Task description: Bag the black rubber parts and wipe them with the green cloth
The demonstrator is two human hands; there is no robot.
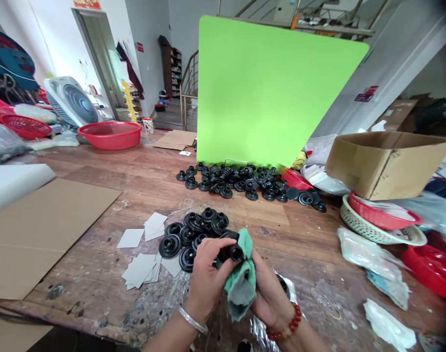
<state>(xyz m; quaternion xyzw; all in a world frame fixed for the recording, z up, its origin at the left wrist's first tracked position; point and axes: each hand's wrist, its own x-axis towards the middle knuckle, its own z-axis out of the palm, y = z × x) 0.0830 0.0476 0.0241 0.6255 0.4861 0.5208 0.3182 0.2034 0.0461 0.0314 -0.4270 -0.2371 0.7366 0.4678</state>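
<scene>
The black part [231,250] sits in your hands above the near edge of the wooden table [98,254], its round open end turned right and slightly toward you, long axis running roughly left-right, tilted a bit. Your left hand [207,278] has fingers curled tight over its top and left side. Your right hand [270,293] is closed on the green cloth [243,278], pressing it against the part's right end; the cloth hangs down between both palms. Just behind, a small pile of black parts [193,230] lies touching scattered grey card squares [142,254]. Farther back, a bigger heap of parts [241,181] sits before the green panel [267,93]. A cardboard box [384,161] is far right.
</scene>
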